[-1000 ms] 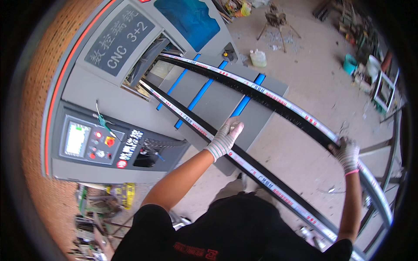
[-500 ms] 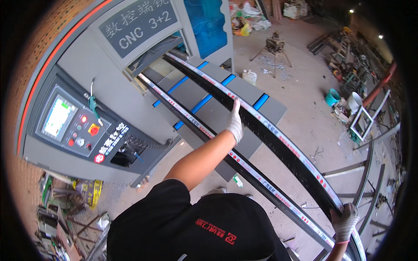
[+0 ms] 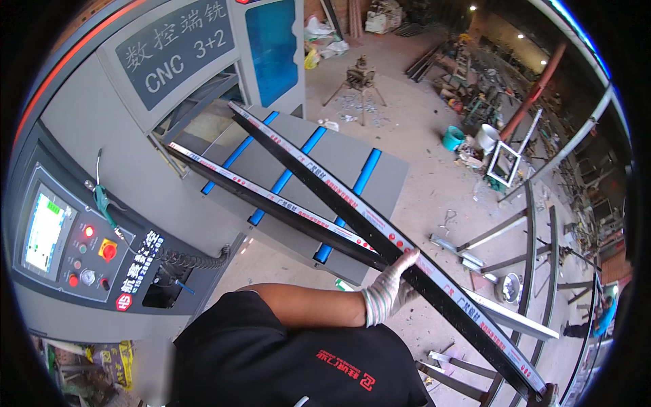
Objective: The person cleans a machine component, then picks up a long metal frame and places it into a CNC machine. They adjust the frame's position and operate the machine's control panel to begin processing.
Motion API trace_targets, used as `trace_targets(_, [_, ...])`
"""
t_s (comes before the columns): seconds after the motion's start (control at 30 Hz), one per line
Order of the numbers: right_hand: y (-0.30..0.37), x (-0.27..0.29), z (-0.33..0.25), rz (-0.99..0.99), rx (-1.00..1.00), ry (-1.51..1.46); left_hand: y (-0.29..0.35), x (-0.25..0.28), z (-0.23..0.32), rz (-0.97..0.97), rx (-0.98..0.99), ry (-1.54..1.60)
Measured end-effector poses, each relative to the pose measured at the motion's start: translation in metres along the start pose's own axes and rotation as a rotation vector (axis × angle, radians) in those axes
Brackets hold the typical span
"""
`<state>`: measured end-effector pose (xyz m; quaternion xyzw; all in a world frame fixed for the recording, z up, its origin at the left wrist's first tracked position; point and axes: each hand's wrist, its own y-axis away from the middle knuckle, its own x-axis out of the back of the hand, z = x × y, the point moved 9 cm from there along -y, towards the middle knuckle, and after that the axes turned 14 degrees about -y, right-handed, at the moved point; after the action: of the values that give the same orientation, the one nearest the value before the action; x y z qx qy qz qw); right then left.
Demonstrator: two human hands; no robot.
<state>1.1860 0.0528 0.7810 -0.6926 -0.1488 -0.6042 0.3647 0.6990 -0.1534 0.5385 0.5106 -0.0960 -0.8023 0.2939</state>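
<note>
A long black metal profile (image 3: pixel 332 197) with a printed white strip slants across the view. Its far end lies over the grey machine bed (image 3: pixel 234 139), by the machine's opening. My left hand (image 3: pixel 392 293), in a white knit glove, grips this profile near its middle, thumb on top. At the lower right rim my right hand (image 3: pixel 550 395) is at the near end of the same profile, largely cut off, its fingers mostly hidden. A second black profile (image 3: pixel 271 202) rests on the bed's blue strips and passes under the first one.
Left stands the machine's control panel (image 3: pixel 68 237), with a green air gun (image 3: pixel 102 200) beside it. On the right is a rack of dark metal bars (image 3: pixel 530 271). Beyond lie a teal bucket (image 3: pixel 453 138), a white bucket (image 3: pixel 487 138) and scrap. A person in blue (image 3: pixel 605 315) is at the far right.
The held profile has been drawn back from the machine's opening toward me and now crosses over the other one. My left hand has come nearer my body; my right hand has moved toward the lower rim.
</note>
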Motion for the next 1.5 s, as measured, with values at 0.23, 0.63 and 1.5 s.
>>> trace_targets(0.23, [0.136, 0.066, 0.044, 0.088, -0.203, 0.000, 0.043, -0.036, -0.070, -0.205, 0.163, -0.133])
trace_targets(0.63, [0.398, 0.071, 0.085, 0.256, -0.377, 0.003, 0.078, -0.140, -0.191, -0.370, -0.144, -0.326])
trace_targets(1.5, [0.542, -0.099, 0.059, 0.755, -1.040, -1.014, 0.249, -0.439, -0.356, -1.239, -0.228, -0.923])
